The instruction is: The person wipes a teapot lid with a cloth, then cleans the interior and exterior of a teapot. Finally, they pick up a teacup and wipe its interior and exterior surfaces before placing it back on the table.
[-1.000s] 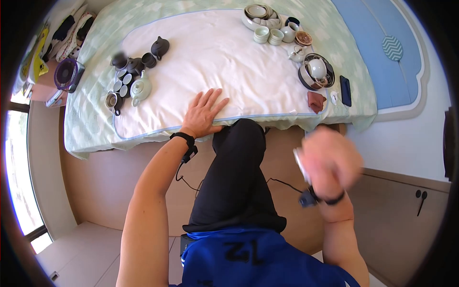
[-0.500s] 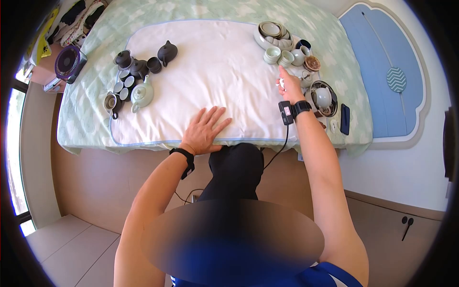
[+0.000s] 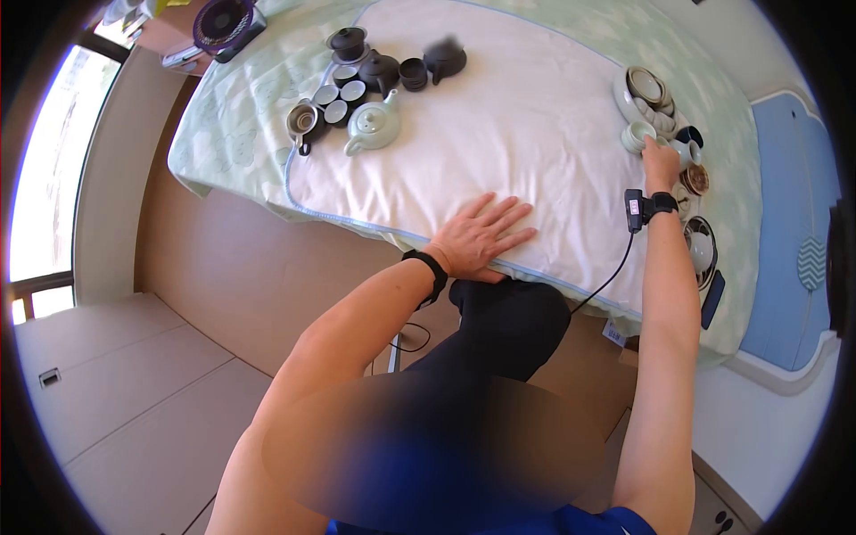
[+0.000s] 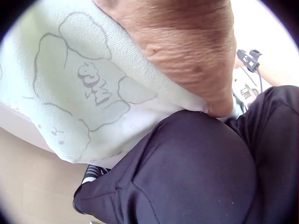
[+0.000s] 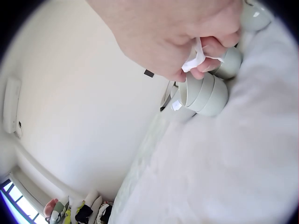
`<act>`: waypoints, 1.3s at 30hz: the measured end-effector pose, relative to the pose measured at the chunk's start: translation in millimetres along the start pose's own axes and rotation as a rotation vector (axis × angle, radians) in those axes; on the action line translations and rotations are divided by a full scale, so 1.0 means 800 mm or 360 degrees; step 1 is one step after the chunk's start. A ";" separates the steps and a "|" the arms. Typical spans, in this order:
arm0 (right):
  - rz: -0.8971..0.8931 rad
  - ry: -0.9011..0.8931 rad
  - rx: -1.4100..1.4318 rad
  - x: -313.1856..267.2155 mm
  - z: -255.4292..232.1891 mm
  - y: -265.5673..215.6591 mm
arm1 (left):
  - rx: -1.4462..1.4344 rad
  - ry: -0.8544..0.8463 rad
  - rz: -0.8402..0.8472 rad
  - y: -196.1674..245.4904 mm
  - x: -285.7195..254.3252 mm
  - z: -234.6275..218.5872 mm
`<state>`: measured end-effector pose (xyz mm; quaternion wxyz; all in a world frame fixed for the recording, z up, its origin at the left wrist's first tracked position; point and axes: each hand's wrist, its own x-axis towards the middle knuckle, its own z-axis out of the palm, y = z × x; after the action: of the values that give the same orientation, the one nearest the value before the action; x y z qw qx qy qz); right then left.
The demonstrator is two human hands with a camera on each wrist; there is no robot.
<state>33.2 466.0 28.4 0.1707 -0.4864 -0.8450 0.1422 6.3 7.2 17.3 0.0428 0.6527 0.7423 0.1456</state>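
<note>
The right grip [image 3: 661,164], narrow around a white scrap [image 5: 194,61], has reached the stacked celadon cups [image 5: 207,95] at two o'clock, seemingly within grasp; the left grip [image 3: 477,237] lies wide.

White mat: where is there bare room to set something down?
The broad middle of the mat, between the pale green teapot and the stacked cups, beyond the left hand. Crowded: around the small dark cups and by the right hand.
</note>
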 end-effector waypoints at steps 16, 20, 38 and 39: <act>-0.0111 -0.0273 0.0866 -0.075 -0.045 -0.007 | -0.0043 0.0122 0.0041 -0.002 -0.009 0.013; -0.0057 -0.0745 0.0944 -0.223 -0.127 -0.055 | -0.0070 0.0362 0.0085 0.000 -0.011 0.017; -0.0091 -0.1548 0.1467 -0.509 -0.243 -0.088 | -0.2298 0.0415 -0.0223 0.164 -0.117 -0.132; -0.0114 -0.1542 0.1498 -0.512 -0.243 -0.091 | -0.2344 0.0381 -0.0216 0.166 -0.120 -0.135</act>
<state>251.8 88.5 172.1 -0.0292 -0.2132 -0.6898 0.6913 119.7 -90.4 144.6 0.3964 0.3878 0.4911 0.6718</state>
